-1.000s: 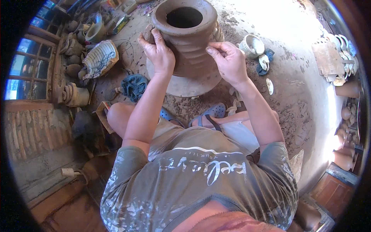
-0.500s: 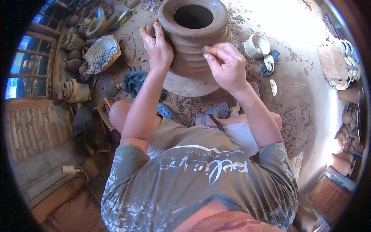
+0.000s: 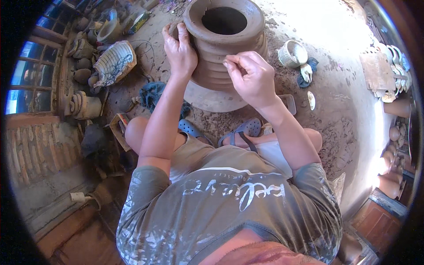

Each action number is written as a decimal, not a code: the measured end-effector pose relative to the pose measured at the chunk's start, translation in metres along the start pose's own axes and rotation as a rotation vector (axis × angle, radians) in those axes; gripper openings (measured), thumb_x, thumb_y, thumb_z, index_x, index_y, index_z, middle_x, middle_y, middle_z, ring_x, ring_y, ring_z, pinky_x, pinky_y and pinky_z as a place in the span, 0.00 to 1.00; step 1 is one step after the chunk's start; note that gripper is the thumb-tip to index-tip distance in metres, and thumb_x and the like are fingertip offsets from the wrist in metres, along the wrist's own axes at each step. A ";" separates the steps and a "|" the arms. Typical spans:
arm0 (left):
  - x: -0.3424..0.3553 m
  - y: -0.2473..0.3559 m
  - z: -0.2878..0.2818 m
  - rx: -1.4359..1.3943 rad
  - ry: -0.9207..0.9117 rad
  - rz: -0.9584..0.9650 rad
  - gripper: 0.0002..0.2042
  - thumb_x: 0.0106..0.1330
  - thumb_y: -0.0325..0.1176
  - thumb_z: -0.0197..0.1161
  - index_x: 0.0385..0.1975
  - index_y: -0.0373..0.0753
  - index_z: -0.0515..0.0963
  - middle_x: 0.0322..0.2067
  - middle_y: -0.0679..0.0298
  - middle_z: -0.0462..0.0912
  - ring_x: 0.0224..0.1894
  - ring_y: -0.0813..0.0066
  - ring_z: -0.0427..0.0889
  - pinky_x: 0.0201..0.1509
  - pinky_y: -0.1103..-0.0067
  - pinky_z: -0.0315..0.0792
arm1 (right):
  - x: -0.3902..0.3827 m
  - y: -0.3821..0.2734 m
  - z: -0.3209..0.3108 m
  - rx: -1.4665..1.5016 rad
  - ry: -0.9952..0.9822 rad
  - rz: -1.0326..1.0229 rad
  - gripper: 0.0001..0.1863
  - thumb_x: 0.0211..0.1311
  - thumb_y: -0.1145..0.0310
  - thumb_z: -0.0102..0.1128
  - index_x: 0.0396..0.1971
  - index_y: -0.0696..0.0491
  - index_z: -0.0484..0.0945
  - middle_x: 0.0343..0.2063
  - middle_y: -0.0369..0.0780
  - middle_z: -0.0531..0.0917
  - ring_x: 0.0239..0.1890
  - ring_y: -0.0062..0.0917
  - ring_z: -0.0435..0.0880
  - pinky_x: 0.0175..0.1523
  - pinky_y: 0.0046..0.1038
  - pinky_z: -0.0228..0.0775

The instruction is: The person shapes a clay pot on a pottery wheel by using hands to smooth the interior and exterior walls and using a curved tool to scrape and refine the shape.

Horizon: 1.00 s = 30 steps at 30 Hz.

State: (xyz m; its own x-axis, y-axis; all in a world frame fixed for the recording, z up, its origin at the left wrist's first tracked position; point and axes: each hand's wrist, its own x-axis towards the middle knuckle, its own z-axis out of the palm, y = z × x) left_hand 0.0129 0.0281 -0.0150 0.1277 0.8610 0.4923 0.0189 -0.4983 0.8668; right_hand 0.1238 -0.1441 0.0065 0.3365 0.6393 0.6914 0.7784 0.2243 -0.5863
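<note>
A large wet clay pot (image 3: 210,57) with a thick flared rim and ridged walls stands upright on a pale round base (image 3: 212,98) in front of me. My left hand (image 3: 182,55) is at the pot's left side, just below the rim, its fingers closed around a brown lump of clay (image 3: 174,31) that is partly hidden. In front of the pot's near wall, my right hand (image 3: 252,77) is closed in a pinch, fingertips close to the ridges. Whatever lies between those fingertips is too small to make out.
Right of the pot stand a small pale bucket (image 3: 292,54) and a dark wet cloth (image 3: 308,73). A blue-green cloth (image 3: 153,95) and a ribbed basin (image 3: 115,63) lie to the left. Clay scraps cover the floor around my sandals (image 3: 251,128). Pots line the right wall.
My right hand has moved a little left across the pot's near wall, still pinched. My left hand stays at the pot's left side, its fingers still closed.
</note>
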 end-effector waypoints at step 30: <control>0.053 -0.035 -0.015 0.102 -0.318 0.330 0.17 0.78 0.31 0.54 0.61 0.31 0.77 0.53 0.44 0.84 0.55 0.42 0.81 0.60 0.59 0.73 | 0.031 0.117 -0.084 0.121 -0.047 0.478 0.10 0.63 0.66 0.77 0.38 0.56 0.90 0.34 0.40 0.91 0.35 0.21 0.89 0.43 0.26 0.82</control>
State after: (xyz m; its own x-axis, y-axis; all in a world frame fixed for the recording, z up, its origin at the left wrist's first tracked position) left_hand 0.0045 0.0926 -0.0177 0.4407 0.5887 0.6777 0.0213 -0.7616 0.6477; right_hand 0.2695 -0.1599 -0.0055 0.6147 0.7231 0.3153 0.4749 -0.0201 -0.8798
